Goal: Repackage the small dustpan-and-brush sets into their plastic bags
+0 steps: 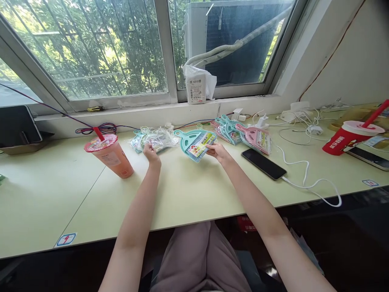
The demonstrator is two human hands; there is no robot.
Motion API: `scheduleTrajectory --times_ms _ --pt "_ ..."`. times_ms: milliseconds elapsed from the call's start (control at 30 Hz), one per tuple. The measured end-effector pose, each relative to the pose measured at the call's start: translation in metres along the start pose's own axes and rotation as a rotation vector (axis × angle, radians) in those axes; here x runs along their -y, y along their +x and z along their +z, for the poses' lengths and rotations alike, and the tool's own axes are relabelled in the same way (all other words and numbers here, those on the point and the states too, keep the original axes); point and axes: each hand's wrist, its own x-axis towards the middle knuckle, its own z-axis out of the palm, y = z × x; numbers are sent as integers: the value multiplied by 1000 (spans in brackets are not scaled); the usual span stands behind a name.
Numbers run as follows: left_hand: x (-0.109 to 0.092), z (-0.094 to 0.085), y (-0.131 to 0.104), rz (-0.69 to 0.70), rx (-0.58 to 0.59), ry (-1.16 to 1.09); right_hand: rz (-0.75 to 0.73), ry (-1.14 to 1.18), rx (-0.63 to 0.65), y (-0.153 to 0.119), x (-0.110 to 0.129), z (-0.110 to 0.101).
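Note:
My right hand grips a mint-green toy dustpan and brush set by its lower right edge. The set has a printed yellow-and-white card and is tilted just above the table. My left hand is closed, its fingers curled in front of a pile of clear-bagged pieces in pale green and white. What those fingers hold, if anything, is hidden. Right of the held set lie several more dustpan sets: mint-green ones in a stack, and a pink one in clear wrapping.
A drink cup with a red straw stands to the left. A black phone on a white cable lies to the right, near a red cup. Behind are cables, chargers and a small box on the sill.

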Motion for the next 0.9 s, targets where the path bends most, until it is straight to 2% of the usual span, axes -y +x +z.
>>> scheduleTrajectory --times_ms 100,233,400,533,800,900 --pt "-7 -4 1 16 -30 -122 87 -20 34 2 -2 0" --pt "-18 -6 -13 -81 236 -336 161 -49 50 1 -4 0" --pt "-26 -7 -25 -133 352 -328 194 -69 60 2 -4 -2" --pt "-26 -12 -20 -129 351 -434 172 -63 61 4 -3 -4" --pt "-18 -19 -4 -223 214 -563 157 -60 85 1 -2 0" --pt "-11 -19 1 -239 237 -577 166 -31 128 -2 0 3"
